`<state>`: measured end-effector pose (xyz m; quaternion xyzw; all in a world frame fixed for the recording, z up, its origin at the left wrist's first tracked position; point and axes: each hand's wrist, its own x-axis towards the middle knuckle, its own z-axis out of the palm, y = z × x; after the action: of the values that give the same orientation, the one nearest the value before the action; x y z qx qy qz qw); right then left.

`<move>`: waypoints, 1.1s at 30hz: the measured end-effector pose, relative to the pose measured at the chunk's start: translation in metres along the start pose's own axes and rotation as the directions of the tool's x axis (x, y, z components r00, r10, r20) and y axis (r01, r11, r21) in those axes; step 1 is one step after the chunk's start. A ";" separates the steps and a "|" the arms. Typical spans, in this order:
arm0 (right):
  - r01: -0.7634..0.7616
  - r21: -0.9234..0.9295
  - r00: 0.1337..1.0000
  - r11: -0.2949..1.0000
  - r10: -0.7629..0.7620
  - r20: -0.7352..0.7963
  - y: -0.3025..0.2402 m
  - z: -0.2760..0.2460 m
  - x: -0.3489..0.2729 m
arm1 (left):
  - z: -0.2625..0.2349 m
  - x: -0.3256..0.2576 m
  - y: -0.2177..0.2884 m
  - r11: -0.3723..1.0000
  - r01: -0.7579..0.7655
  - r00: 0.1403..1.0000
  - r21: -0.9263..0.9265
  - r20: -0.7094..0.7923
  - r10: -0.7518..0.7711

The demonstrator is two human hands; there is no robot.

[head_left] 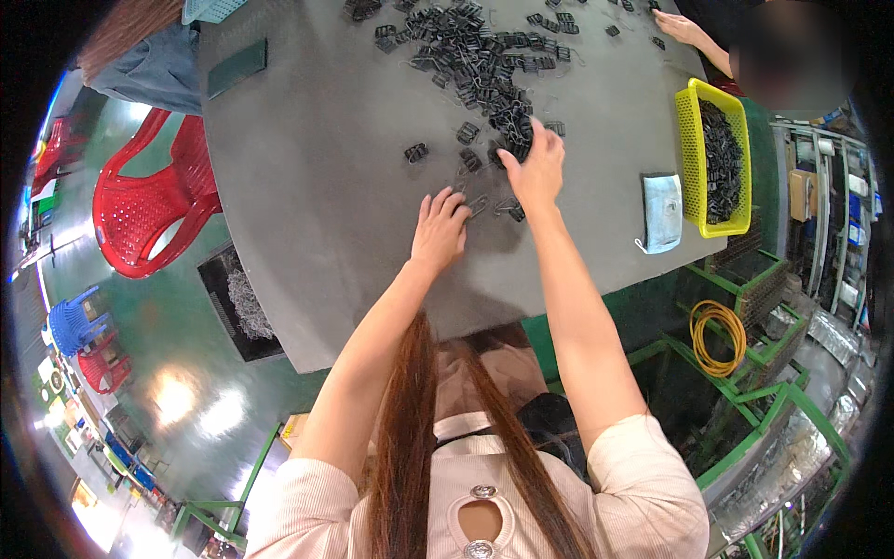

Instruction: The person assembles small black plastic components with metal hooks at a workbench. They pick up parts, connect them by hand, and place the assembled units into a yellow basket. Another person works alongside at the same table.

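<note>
A heap of small black ribbed pieces, several with thin wire loops point(470, 70), spreads over the grey table point(317, 177). Around the heap's near tip, my right hand point(540, 172) has its thumb and fingers apart, next to the black pieces there. My left hand point(440, 231) rests low over the table with its fingers spread. Close to its fingertips lies a wire loop point(478, 205); whether they touch it is hard to tell. A loose black piece point(416, 152) lies left of the heap, and another with wire point(510, 209) sits between my hands.
At the right edge stands a yellow basket point(691, 154) filled with black pieces, beside a blue face mask point(662, 214). Another person's hand point(680, 28) reaches in at the far right. A dark flat pad point(237, 68) lies far left; a red chair point(154, 200) stands beyond the left edge.
</note>
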<state>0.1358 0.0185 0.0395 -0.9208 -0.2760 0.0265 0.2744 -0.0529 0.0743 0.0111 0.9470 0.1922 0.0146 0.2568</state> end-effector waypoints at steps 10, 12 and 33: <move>0.024 0.469 0.993 0.883 0.034 -0.116 -0.027 -0.027 0.131 | -0.014 -0.055 -0.014 0.947 0.224 0.949 -0.230 -0.172 -0.266; 0.046 0.645 0.996 0.763 0.018 -0.092 -0.027 -0.053 0.140 | -0.017 -0.050 -0.009 0.949 0.234 0.942 -0.211 -0.194 -0.275; 0.336 0.170 0.927 0.927 -0.357 0.115 0.127 -0.092 0.130 | 0.001 0.015 0.087 0.847 0.417 0.829 -0.328 -0.244 -0.503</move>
<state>0.3268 -0.0476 0.0644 -0.8303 -0.4508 0.0641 0.3214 -0.0077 0.0104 0.0516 0.8143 0.4518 0.1306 0.3403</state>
